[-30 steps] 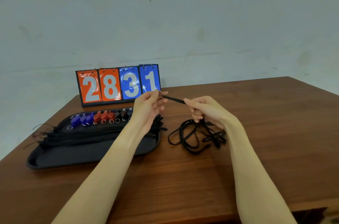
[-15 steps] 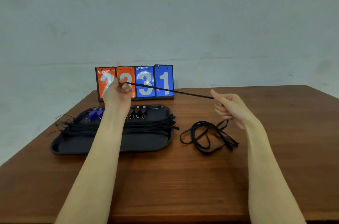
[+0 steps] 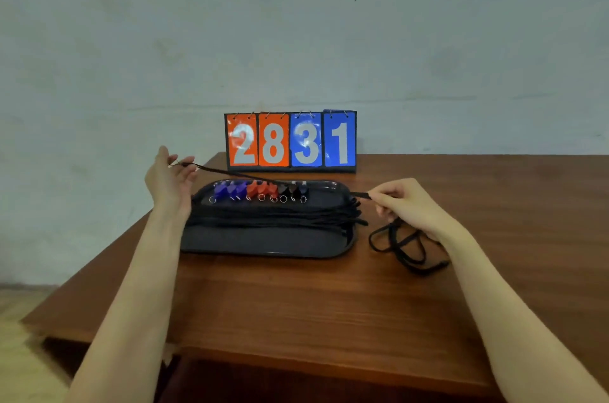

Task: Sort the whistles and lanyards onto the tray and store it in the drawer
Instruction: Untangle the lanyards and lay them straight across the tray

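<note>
Head view: your left hand point(image 3: 169, 176) and right hand point(image 3: 400, 204) each pinch an end of one lanyard point(image 3: 263, 179), stretched taut over the tray point(image 3: 263, 246). Whistles point(image 3: 260, 191) are already rowed on the tray, lanyards stacked alongside. A tangle point(image 3: 407, 246) remains on the bench point(image 3: 313, 303); drawer storage isn't done.

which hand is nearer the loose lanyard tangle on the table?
Right. The right hand sits directly over the loose lanyards, beside the tray's right end. The left hand is raised beyond the tray's left end, pinching the stretched lanyard.
</note>
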The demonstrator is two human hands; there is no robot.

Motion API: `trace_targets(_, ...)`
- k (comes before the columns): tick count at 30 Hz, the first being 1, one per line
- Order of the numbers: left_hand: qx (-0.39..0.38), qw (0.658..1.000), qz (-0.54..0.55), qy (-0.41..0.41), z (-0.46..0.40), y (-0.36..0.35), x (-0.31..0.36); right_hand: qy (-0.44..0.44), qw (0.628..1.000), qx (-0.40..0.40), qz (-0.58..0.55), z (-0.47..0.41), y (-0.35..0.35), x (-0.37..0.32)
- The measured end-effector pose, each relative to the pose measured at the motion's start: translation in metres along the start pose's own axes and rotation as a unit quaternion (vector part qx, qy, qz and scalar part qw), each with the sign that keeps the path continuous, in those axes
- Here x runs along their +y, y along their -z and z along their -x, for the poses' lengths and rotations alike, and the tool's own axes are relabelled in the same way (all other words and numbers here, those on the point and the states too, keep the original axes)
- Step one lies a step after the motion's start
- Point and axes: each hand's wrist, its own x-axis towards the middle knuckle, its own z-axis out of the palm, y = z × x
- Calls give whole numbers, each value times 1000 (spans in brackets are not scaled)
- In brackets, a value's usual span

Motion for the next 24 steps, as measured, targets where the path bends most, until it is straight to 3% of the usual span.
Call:
trace_targets(7,64,958,-263,-92,-13,49,-5,72,990,86,85,-5,-42,0)
trace_targets(12,65,866,-481,-124,-16,69,-5,109,974,94,174,-5,-56,6)
trace_targets(17,18,816,-566,-115,-12,72,-7,117,955,57,266,-4,-56,8)
trace_targets(24,11,769,-618,-164,-7,69,-10,134,928,27,345,-6,-61,8)
